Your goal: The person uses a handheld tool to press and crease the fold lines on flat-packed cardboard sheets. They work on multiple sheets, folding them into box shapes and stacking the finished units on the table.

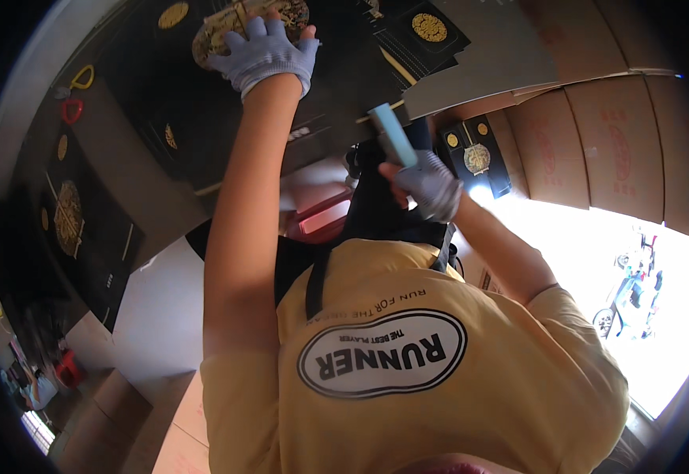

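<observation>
My left hand [269, 55], in a grey fingerless glove, lies flat with its fingers spread on a black printed sheet [202, 103]. Its fingertips rest over the sheet's round gold emblem [214, 35], covering part of it. Lower and to the right, my right hand [430, 186], gloved the same way, is closed around a light-blue bar-shaped tool [393, 133]. The tool points up and left, beside the near edge of the black sheets; motion blurs this hand a little. What kind of tool it is does not show.
Another black gold-printed sheet [68, 213] lies at the left, near yellow and red loop handles [72, 110]. More black printed pieces [431, 35] lie at the upper right. Brown cartons [613, 142] stand at the right, above a bright doorway with a bike [633, 296] outside.
</observation>
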Available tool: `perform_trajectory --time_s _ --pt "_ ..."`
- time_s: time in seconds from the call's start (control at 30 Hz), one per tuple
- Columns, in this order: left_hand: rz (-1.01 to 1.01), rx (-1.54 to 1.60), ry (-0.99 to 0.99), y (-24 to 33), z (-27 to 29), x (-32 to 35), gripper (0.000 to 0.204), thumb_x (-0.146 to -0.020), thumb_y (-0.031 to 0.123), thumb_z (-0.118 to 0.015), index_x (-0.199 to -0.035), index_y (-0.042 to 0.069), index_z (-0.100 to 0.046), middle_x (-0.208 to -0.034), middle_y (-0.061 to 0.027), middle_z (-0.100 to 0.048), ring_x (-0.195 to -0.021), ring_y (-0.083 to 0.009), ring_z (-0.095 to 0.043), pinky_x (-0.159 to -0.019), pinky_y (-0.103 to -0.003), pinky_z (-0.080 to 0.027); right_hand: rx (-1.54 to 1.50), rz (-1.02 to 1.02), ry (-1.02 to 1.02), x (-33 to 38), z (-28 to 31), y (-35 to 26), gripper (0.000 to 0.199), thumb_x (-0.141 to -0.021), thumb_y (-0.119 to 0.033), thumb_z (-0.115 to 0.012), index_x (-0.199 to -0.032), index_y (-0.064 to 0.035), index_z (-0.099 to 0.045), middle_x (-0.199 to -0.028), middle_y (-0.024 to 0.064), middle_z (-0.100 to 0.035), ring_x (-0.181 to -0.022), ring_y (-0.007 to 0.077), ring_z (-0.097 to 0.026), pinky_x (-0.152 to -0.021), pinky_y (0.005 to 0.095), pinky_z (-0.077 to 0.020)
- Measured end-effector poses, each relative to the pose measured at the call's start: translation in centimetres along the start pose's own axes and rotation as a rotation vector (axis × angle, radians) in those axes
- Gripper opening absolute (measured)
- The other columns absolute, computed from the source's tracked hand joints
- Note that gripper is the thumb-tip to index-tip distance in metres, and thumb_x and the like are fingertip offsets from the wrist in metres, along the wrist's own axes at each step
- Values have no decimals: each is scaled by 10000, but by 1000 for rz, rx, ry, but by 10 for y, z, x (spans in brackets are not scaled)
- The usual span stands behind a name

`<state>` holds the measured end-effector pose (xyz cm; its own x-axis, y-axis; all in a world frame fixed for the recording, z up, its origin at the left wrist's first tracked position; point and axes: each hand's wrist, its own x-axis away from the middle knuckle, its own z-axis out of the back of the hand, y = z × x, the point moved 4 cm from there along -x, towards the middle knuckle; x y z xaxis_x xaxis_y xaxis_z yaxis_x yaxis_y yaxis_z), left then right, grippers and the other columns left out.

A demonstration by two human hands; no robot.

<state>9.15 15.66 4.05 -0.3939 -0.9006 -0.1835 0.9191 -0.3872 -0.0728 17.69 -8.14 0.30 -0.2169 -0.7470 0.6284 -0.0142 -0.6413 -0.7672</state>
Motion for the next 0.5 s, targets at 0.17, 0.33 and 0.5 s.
perform_trajectory --time_s 0.17,0.33,0.5 --pt "-132 -87 -120 13 18 -1 673 -856 657 -289 -1342 207 -407 -1356 -30 -407 -1245 -265 -376 -990 -500 -296 -14 59 25 -9 99 -15 252 -793 -226 -687 -781 -1 -574 -568 78 -549 -492 149 -562 -440 280 -446" --pt "-118 46 342 7 -27 3 668 -868 631 -282 -1352 183 -387 -1432 -44 -327 -1282 -249 -339 -1020 -475 -246 -48 107 -79 -10 61 14 256 -696 -60 -690 -929 -21 -591 -828 52 -597 -771 135 -583 -669 270 -490" --pt "-99 211 119 9 -2 9 645 -864 546 -370 -1350 121 -385 -1432 -113 -318 -1304 -290 -304 -1053 -494 -199 149 82 -197 21 -41 12 309 -727 -125 -678 -997 -48 -547 -868 55 -585 -821 139 -561 -739 302 -470"
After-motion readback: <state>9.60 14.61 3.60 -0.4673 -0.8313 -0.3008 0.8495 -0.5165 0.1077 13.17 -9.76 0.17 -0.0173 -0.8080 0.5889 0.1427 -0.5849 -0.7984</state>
